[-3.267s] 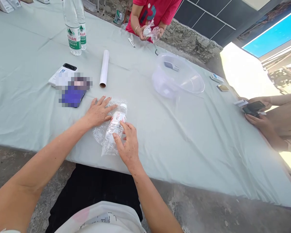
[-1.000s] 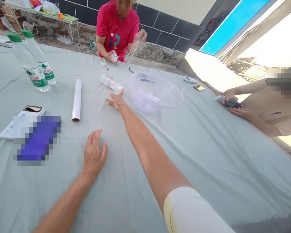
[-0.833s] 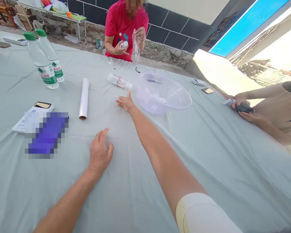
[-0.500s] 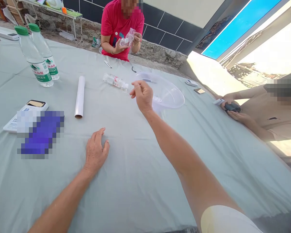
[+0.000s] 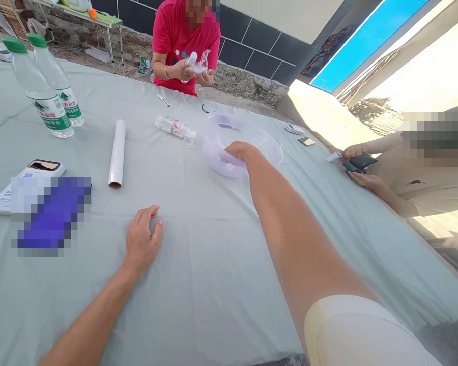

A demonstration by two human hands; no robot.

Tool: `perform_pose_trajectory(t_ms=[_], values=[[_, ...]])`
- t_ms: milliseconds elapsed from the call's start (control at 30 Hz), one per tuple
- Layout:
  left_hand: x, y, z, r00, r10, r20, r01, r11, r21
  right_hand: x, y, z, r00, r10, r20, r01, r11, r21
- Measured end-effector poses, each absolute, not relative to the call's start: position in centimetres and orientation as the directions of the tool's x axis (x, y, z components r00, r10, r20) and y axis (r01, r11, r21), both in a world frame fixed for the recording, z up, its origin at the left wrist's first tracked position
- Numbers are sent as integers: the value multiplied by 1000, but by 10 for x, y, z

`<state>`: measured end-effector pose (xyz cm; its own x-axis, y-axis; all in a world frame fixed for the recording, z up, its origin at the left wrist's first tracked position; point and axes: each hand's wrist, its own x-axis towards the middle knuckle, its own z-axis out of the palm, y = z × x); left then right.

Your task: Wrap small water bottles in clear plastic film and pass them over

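Observation:
My right hand (image 5: 241, 150) reaches down into a clear, pale purple plastic basin (image 5: 272, 147). Its fingers are mostly hidden by the hand itself and the basin wall, so I cannot tell whether they hold anything. On the pale tablecloth (image 5: 198, 254) rests my left hand (image 5: 143, 236), fingers loosely apart, with nothing in it. A wrapped clear plastic bottle (image 5: 175, 129) lies on its side just left of the basin. Between that bottle and two green-capped water bottles stands apart a white roll (image 5: 117, 155), lying flat and nearest to my left hand.
Upright at left are two water bottles (image 5: 53, 114) (image 5: 69, 99). A white device (image 5: 34, 173) and a blurred purple item (image 5: 55, 213) lie nearer. A utility knife (image 5: 163, 100) is at the far edge. One person (image 5: 187, 48) opposite handles a wrapped bottle; another (image 5: 427, 173) sits at right.
My right hand has moved down from above the basin's left rim into it. My left hand stays on the cloth. The person opposite has pulled the wrap partly off a bottle.

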<state>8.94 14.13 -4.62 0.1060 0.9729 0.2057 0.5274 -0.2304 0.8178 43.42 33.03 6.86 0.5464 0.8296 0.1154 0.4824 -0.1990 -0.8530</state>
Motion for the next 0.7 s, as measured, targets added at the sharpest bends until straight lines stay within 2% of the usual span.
perform_pose_trajectory(t_ms=[100,167,233,300,367,467,533,600,700], values=[[89,141,-48,100,975,199,508,-222,833,436,313,76,637,757,148,493,-252,-833],[89,141,-47,87,978,191,470,-209,858,425,290,84,651,703,286,504,-120,-855],[89,140,-44,61,983,171,396,-181,900,401,253,87,607,691,392,467,88,-880],[88,139,-37,45,992,115,272,-123,954,366,206,81,501,775,385,354,222,-908],[84,136,-27,108,994,14,72,-22,997,326,156,67,361,860,362,268,276,-923],[78,132,-11,388,913,-125,-233,228,945,275,92,38,221,943,247,224,197,-954],[75,130,-4,511,841,-178,-276,357,892,253,64,17,144,977,160,191,131,-973],[73,130,-1,484,843,-235,-240,387,890,242,43,-1,125,989,85,126,69,-990],[72,133,-3,307,908,-284,-274,370,887,240,21,-20,184,982,-40,-2,-41,-999]])
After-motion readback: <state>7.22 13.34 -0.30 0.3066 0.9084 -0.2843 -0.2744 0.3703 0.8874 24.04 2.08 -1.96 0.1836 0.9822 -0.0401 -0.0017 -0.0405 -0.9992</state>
